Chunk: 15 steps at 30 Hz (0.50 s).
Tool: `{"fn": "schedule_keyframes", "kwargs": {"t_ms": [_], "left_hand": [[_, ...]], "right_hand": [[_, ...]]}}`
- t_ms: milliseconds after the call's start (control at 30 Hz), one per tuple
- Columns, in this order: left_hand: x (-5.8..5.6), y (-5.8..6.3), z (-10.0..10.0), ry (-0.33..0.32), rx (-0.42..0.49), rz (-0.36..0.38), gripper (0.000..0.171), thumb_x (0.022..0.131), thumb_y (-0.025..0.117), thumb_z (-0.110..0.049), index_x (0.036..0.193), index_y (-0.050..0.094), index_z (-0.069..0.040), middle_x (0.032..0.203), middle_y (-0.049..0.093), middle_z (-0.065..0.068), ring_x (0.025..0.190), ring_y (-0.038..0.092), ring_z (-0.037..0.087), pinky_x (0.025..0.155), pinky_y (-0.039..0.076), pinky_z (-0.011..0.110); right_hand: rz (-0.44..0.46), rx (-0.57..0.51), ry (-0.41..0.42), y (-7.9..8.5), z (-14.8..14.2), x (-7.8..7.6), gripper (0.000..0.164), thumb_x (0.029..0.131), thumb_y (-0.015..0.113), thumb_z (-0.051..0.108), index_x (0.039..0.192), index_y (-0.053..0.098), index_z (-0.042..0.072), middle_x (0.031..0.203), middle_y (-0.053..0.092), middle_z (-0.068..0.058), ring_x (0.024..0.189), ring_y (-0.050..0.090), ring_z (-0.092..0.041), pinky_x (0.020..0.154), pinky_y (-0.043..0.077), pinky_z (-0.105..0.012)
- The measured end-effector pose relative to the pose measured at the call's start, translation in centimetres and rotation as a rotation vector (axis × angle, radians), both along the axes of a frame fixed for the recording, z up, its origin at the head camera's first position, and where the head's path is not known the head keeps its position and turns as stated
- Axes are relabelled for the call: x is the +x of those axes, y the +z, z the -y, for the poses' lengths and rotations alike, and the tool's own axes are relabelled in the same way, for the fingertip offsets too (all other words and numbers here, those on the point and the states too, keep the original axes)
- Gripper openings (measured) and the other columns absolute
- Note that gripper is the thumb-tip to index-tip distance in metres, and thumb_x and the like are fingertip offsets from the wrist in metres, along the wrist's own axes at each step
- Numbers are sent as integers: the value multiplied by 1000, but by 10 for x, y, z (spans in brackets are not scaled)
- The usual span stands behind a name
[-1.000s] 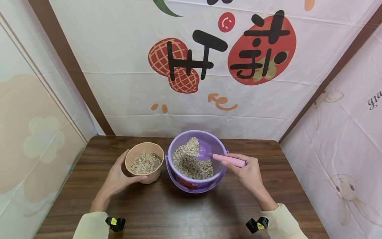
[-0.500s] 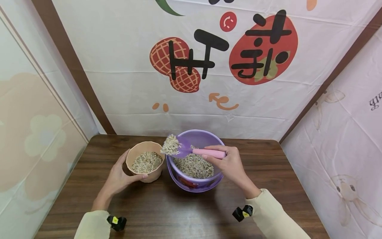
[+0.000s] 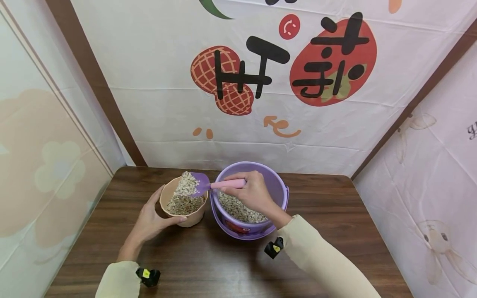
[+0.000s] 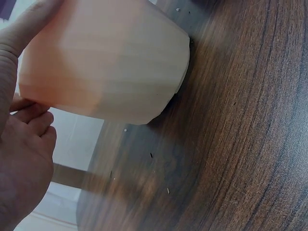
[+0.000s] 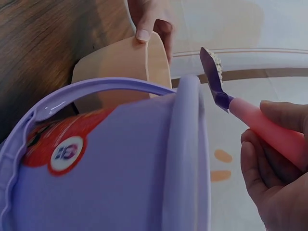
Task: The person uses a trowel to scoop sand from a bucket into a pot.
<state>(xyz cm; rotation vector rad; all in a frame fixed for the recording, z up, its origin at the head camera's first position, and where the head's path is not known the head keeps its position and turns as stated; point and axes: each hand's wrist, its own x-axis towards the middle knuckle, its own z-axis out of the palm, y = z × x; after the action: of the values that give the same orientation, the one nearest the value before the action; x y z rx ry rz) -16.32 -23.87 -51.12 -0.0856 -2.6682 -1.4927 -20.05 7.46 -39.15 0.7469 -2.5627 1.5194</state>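
Observation:
My right hand [image 3: 250, 191] grips the pink handle of a toy shovel [image 3: 201, 184] with a purple blade. Pale gravel [image 3: 186, 184] is heaped on the blade, which hangs over a peach faceted pot [image 3: 195, 217]. My left hand [image 3: 150, 221] holds that pot around its side, thumb along the front near the rim. More gravel lies inside the pot. Right of it stands a purple bucket [image 3: 277, 186], part filled with gravel and partly covered by my right forearm. In the right wrist view the shovel [image 5: 216, 84] is above the level of the bucket's rim.
The bucket's purple handle [image 5: 101, 86] hangs down around its front. Everything stands on a dark wood-grain table [image 3: 208, 265], with a few gravel specks near the pot. A printed cloth [image 3: 164, 124] hangs behind the table, and more cloth hangs at both sides.
My right hand has carried the loaded shovel left, out from above the bucket and across to the pot. The left hand and pot keep their place.

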Motion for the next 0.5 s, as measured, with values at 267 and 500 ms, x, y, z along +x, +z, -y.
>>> {"fn": "schedule_keyframes", "kwargs": {"t_ms": [267, 500], "left_hand": [[0, 1, 0, -5, 1, -4, 125, 67, 97, -37, 161, 21, -2, 162, 25, 26, 146, 25, 46, 114, 25, 67], [0, 1, 1, 0, -11, 4, 126, 67, 97, -39, 161, 21, -3, 162, 25, 26, 146, 25, 47, 114, 25, 67]], "right_hand": [[2, 144, -18, 1, 27, -7, 22, 82, 87, 22, 100, 82, 11, 92, 77, 3, 84, 67, -8, 70, 54, -24], [-21, 209, -17, 6, 38, -10, 17, 82, 86, 20, 97, 83, 12, 89, 78, 1, 81, 69, -8, 67, 54, -23]]}}
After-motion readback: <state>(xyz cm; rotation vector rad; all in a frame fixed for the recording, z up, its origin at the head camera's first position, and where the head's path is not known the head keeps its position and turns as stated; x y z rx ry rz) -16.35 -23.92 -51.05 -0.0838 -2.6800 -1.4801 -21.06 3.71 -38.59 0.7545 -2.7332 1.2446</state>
